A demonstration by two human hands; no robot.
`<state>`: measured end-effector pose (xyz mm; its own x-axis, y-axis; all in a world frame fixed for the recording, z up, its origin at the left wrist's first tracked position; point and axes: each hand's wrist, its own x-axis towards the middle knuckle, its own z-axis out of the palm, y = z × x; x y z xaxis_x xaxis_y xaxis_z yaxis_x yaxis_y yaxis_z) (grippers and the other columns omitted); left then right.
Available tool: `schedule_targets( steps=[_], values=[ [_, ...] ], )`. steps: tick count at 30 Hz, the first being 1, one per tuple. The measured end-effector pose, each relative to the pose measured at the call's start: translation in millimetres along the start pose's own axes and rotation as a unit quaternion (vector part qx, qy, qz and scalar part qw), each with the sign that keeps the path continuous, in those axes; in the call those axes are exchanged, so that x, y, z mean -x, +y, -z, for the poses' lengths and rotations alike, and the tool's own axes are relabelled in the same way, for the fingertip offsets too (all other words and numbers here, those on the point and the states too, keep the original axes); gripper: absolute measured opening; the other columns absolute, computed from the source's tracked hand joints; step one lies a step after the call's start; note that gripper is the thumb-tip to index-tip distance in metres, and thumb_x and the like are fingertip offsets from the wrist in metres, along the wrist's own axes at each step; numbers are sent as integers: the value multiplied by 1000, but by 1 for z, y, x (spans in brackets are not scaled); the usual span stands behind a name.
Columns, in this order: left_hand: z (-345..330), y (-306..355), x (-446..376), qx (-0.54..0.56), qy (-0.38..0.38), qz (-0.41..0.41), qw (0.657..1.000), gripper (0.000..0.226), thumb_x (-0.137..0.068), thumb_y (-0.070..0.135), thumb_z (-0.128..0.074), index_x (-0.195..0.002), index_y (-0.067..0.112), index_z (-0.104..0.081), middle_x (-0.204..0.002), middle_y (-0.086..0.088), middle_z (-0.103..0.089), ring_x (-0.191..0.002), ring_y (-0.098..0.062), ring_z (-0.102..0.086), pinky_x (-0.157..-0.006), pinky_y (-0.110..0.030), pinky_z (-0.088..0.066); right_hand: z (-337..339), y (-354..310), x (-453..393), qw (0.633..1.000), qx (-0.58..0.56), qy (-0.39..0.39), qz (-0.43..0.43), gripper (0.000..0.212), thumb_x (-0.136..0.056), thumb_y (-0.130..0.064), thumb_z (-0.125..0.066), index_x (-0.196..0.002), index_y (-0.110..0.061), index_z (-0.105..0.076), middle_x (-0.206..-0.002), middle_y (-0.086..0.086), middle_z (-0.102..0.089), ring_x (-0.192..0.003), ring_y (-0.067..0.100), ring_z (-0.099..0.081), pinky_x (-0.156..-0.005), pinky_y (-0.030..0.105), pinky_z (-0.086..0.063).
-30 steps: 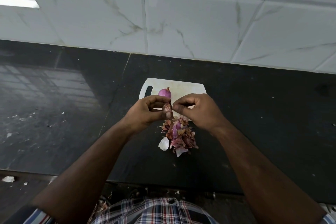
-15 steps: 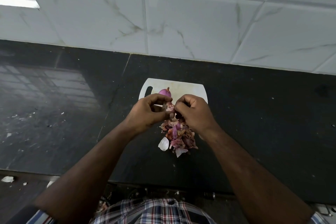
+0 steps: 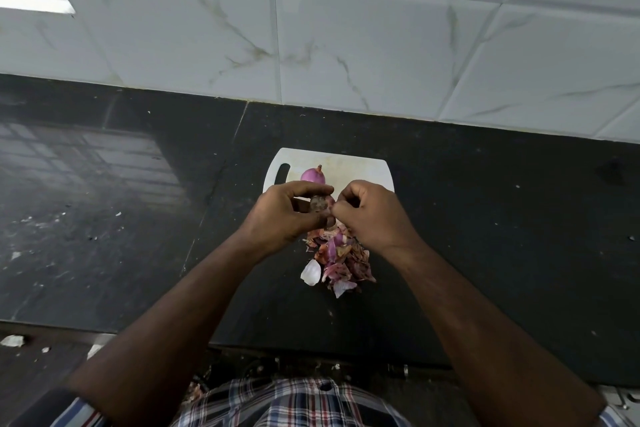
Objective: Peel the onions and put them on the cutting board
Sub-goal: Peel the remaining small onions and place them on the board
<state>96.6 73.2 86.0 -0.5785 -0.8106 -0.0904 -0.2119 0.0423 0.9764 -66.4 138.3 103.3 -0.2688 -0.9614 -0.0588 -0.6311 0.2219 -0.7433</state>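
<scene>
Item, partly hidden: the small onion (image 3: 319, 204) you hold in your left hand (image 3: 287, 215) shows only a brownish patch between thumb and fingers, and your right hand (image 3: 370, 215) covers the spot where its fingertips meet it, so the pinch itself cannot be made out. Item, overlapped: the near edge of the cutting board (image 3: 353, 168) and the lower half of the peeled onion (image 3: 312, 175) lie behind your hands. Item, cut off: both your sleeves and the checked shirt (image 3: 294, 402) run out of the bottom edge.

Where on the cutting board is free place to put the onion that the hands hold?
Free: the cutting board right of the peeled onion, up to its right edge. Crowded: the near edge, under both hands, and the counter beyond, where the peel pile lies.
</scene>
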Motion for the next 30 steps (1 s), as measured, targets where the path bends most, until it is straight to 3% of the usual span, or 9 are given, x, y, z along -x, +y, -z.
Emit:
schedule_targets(
  steps=[8, 10, 13, 16, 20, 27, 30],
  values=[
    [2, -2, -2, 93, -19, 7, 995, 51, -79, -10, -77, -124, 13, -67, -117, -5, -73, -100, -21, -74, -79, -27, -58, -1, 2, 0, 998, -44, 4, -39, 20, -96, -27, -51, -87, -10, -59, -72, 2, -58, -62, 12, -48, -56, 31, -38],
    [4, -5, -4, 106, -30, 10, 994, 55, -77, -10, -78, -124, 17, -66, -122, -6, -71, -106, -21, -72, -84, -32, -58, 5, 5, -2, 997, -55, 36, -43, 19, -97, -25, -51, -86, -11, -58, -72, 1, -58, -64, 15, -53, -57, 37, -45],
    [7, -11, -4, 126, -37, 21, 991, 59, -76, -5, -80, -127, 19, -64, -126, -9, -69, -113, -26, -68, -92, -41, -57, 16, 12, -6, 994, -98, 40, -32, 10, -97, -20, -58, -91, -16, -65, -83, -2, -68, -75, 17, -69, -72, 48, -61],
    [8, -12, -4, 142, -37, 32, 989, 56, -81, -6, -77, -130, 15, -60, -128, -10, -68, -116, -26, -67, -98, -44, -55, 19, 15, -2, 994, -109, -17, 16, 14, -93, -12, -68, -103, -19, -75, -94, -3, -76, -86, 12, -73, -83, 43, -61],
    [12, -11, -3, 158, -43, 36, 986, 53, -82, -5, -75, -131, 9, -59, -128, -13, -68, -118, -24, -67, -100, -39, -54, 17, 10, 4, 995, -81, -52, 35, 30, -87, -29, -78, -116, -21, -75, -102, -7, -77, -92, 4, -72, -86, 36, -60],
    [8, -14, -4, 151, -10, 32, 988, 53, -78, -6, -78, -126, 10, -63, -122, -11, -72, -113, -27, -69, -95, -44, -56, 7, 3, 7, 998, -25, 30, 42, 21, -87, -22, -76, -107, -18, -79, -97, -5, -78, -83, -4, -69, -75, 15, -56],
    [7, -13, -2, 139, -4, 30, 990, 56, -78, -7, -79, -128, 11, -62, -123, -9, -71, -109, -24, -71, -89, -38, -58, 2, 3, 9, 997, -27, 47, 47, 22, -87, -23, -74, -108, -19, -78, -99, -7, -77, -81, -8, -66, -71, 7, -51]
  ],
)
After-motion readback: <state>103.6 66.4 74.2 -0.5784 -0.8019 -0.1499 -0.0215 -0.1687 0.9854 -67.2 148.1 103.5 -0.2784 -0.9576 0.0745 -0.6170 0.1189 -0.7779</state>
